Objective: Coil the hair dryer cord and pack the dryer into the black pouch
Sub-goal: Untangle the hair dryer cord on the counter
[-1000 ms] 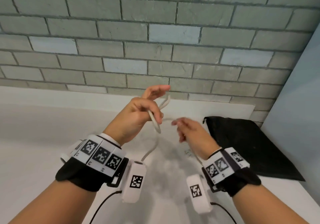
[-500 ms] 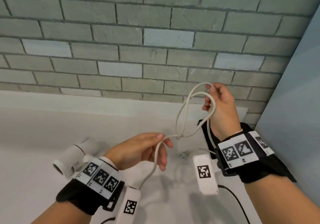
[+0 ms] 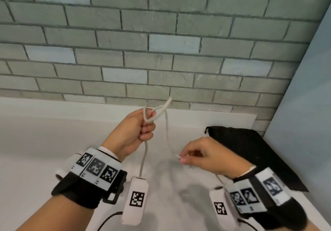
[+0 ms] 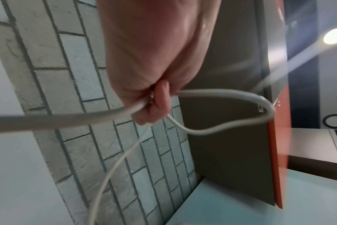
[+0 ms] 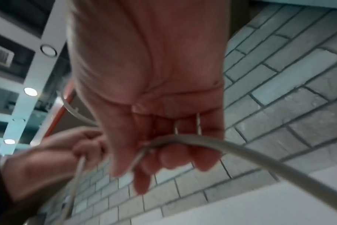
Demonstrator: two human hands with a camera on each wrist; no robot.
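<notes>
Left hand (image 3: 133,132) is raised above the white surface (image 3: 35,141), fingers curled round the white cord (image 3: 167,128), with small loops standing out above the fist. Right hand (image 3: 206,156) is lower and to the right, thumb and fingertips pinching a further stretch of the same cord; a span runs between the two hands.

Head view only: black pouch (image 3: 250,152) lies flat on the surface at the right, behind the right hand, against the brick wall (image 3: 161,42). A white rounded part, presumably the hair dryer (image 3: 60,172), shows beside the left wristband and is mostly hidden by it. One length of cord drops from the left fist toward the surface.

Left wrist view only: the cord (image 4: 212,130) leaves the left hand (image 4: 150,60) as a rounded loop to the right, and a thinner-looking strand falls downward. Fingers are closed tight on it.

Right wrist view only: two metal plug prongs (image 5: 198,124) show between the fingers of the right hand (image 5: 154,91); the cord (image 5: 279,166) crosses beneath the fingertips. The plug body is hidden. This view is blurred.
</notes>
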